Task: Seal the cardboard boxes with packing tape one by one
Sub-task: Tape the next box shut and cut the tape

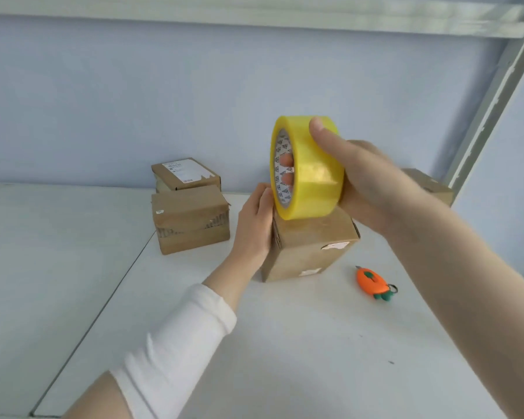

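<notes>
Fingers [286, 160] hook glossy yellow tape roll [312, 176] — over cardboard box [309, 249].

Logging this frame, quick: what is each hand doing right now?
Left hand: open, fingers straight against the side of the box.
Right hand: closed on the tape roll, fingers through its core, thumb on the outside.

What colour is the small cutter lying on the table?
The cutter is orange with green at one end, like a carrot. The head view shows it.
</notes>
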The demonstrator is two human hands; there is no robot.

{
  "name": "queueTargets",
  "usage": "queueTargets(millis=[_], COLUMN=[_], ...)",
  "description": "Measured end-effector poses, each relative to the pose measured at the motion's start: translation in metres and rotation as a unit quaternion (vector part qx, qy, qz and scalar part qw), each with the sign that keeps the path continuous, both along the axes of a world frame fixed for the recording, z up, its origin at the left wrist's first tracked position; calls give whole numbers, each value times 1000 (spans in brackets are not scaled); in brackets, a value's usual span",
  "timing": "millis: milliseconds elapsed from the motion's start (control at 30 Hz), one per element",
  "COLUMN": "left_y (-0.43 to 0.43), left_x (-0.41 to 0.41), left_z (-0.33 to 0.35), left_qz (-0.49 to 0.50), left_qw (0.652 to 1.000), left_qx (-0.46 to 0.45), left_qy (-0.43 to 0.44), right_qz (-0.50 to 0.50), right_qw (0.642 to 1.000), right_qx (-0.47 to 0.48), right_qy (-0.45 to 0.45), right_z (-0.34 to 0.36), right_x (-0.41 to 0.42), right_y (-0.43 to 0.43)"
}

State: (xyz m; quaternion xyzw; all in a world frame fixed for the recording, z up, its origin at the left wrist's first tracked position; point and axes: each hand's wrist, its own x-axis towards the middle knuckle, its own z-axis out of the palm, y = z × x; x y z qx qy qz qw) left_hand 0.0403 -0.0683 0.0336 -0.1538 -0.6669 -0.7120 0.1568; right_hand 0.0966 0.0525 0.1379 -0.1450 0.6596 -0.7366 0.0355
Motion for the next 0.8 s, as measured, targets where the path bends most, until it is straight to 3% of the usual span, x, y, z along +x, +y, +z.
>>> queueTargets(millis=[333, 500, 667, 800], left_y=[-5, -2, -5, -3], left_x=[-45, -51, -49, -48], left_z=[0, -2, -3, 1], left_qz=[34, 18, 10, 21], left_qw=[993, 993, 993, 991], left_qx=[-86, -67, -86, -81], left_qy=[-73, -98, -82, -101], right_qz=[-125, -142, -155, -197], right_qw=[985, 983, 968, 964], right_qx=[65, -6, 79, 25], right_qy=[100, 118, 179, 179], right_z=[-22, -34, -55, -51], right_x=[-36, -20, -9, 7], right_y=[-23, -12, -16, -17])
